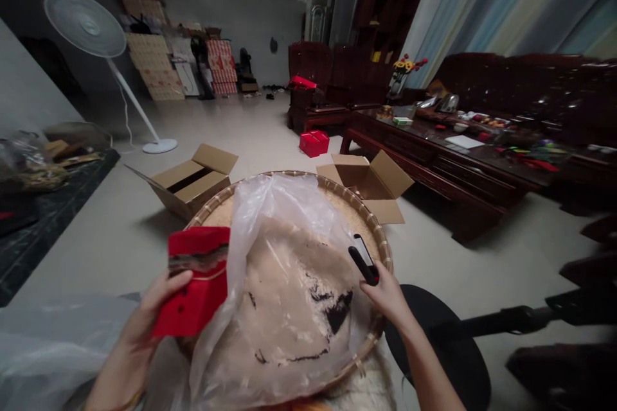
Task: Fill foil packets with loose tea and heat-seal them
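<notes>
My left hand [154,314] grips a red cardboard box [197,282], which has a dark band across it, at the left of a round bamboo tray [380,257]. My right hand [385,295] holds a small black-and-white handheld device [364,259] over the tray's right rim. A clear plastic bag [245,225] lies across the tray, its loose film rising near my left hand. Under the film is a beige mass with dark patches [289,295], and I cannot tell what it is.
Two open cardboard boxes [193,180] stand on the floor behind the tray. A black round stand base [434,340] sits at the lower right. A dark wooden table [434,148] with assorted items runs along the right, with a pedestal fan [91,26] at the left.
</notes>
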`<act>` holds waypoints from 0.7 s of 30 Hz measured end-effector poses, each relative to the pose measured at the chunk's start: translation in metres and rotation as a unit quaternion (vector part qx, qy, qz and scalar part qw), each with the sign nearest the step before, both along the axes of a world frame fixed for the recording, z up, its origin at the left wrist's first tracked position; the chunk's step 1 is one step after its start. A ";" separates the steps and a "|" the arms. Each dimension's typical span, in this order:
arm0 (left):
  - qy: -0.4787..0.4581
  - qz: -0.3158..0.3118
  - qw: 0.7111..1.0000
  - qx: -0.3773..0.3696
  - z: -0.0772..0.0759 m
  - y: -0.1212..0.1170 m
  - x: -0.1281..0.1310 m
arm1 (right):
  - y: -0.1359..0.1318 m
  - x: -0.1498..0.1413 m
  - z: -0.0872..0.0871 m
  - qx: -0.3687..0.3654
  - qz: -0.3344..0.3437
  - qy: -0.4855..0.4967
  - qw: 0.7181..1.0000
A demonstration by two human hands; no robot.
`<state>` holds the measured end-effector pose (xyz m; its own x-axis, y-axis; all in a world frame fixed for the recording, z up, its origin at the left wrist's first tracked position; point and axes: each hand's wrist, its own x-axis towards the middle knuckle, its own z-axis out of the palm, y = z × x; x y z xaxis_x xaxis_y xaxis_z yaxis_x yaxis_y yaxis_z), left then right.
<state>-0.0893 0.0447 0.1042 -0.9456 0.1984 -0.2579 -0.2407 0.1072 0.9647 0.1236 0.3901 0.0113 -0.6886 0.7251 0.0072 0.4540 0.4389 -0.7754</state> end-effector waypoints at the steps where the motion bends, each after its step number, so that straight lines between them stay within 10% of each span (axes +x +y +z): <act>1: -0.004 -0.042 0.999 -0.002 -0.006 0.006 0.006 | 0.000 0.001 0.001 -0.007 -0.004 0.004 1.000; 5: 0.005 -0.128 0.992 -0.004 -0.037 0.028 0.012 | 0.003 0.008 0.000 -0.007 -0.027 0.016 0.999; 10: 0.028 -0.083 0.996 -0.007 -0.066 0.035 0.000 | 0.007 0.013 -0.006 -0.036 -0.048 0.054 0.997; 21: 0.123 -0.028 0.990 -0.065 -0.065 0.043 -0.020 | 0.033 0.020 -0.003 0.058 -0.150 0.017 0.987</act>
